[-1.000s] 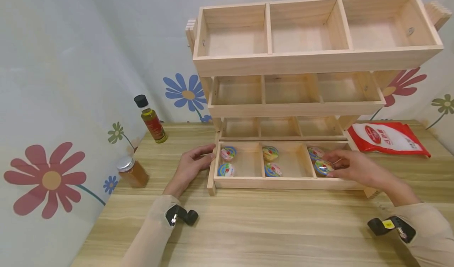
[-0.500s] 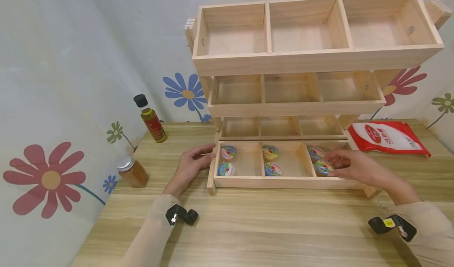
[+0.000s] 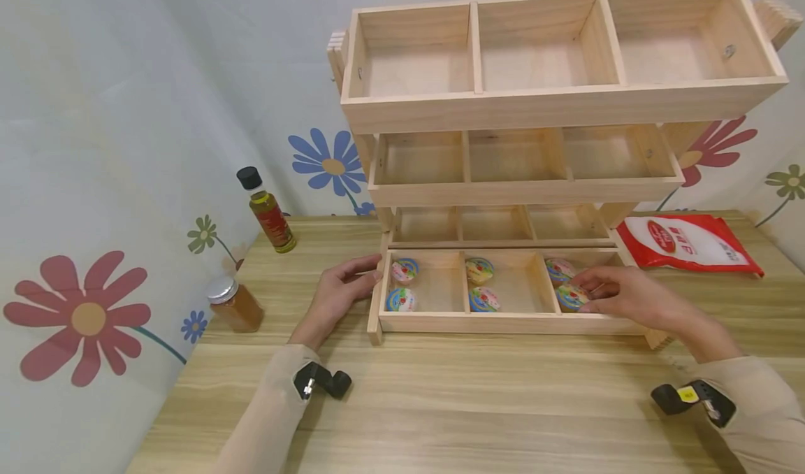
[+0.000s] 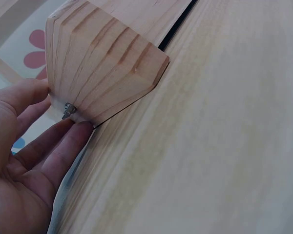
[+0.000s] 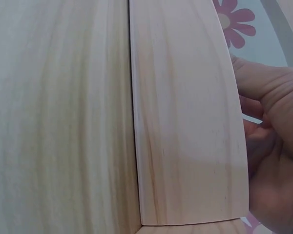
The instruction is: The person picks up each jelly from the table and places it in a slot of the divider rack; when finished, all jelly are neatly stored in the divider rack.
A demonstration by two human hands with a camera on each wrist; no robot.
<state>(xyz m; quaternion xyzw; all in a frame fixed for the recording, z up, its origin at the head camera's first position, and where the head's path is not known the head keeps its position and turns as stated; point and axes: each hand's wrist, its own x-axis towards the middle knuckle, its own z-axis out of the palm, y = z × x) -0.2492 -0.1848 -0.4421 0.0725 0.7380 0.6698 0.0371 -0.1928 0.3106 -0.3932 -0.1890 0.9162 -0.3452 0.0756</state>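
A tiered wooden rack (image 3: 516,326) stands on the table, its lowest tray divided into three compartments. In the left compartment lie two jelly cups with printed lids, one a far cup (image 3: 405,270) and one a near cup (image 3: 400,299). The middle compartment also has two, a yellow-lidded cup (image 3: 480,270) and a pink-and-blue one (image 3: 484,299). My right hand (image 3: 629,296) reaches into the right compartment and holds a jelly cup (image 3: 571,297) by its right side, in front of another cup (image 3: 560,270). My left hand (image 4: 34,151) touches the rack's left side with its fingers extended, beside a bolt (image 4: 68,110).
An oil bottle (image 3: 272,215) with a black cap and a spice jar (image 3: 235,305) with a silver lid stand at the left. A red-and-white bag (image 3: 688,243) lies right of the rack. Upper tiers (image 3: 560,107) overhang the lowest tray.
The jelly cup at my right fingers has shifted very slightly, its lid turning a little. My left hand has stayed on the rack's side.
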